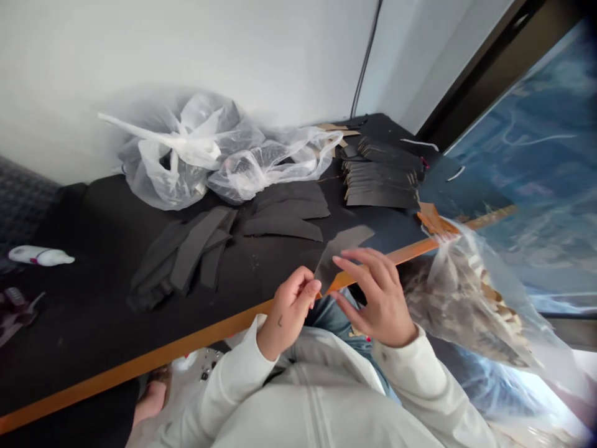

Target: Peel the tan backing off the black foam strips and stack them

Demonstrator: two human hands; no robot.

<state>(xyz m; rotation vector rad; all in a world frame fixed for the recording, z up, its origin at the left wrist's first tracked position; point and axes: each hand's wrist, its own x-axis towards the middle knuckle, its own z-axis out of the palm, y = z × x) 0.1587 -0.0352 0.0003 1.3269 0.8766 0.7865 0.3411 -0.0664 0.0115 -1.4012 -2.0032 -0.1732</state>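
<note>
The table's orange near edge (pixel 153 354) runs just under both hands — a bulging clear plastic bag (pixel 471 305) sits past it at right; the left hand (pixel 288 311) pinches a dark tapered cutout (pixel 345 249) above the table; the right hand (pixel 377 297), fingers half open, touches its side; more stacked cutouts (pixel 382 180) lie far right.

The left hand (pixel 289 311) is raised with its wrist bent and its fingers (pixel 303 289) curled inward, while the right hand (pixel 377 298) sits just beside it, palm down, fingers (pixel 364 264) spread, both forearms angled inward in pale sleeves (pixel 233 373).
</note>
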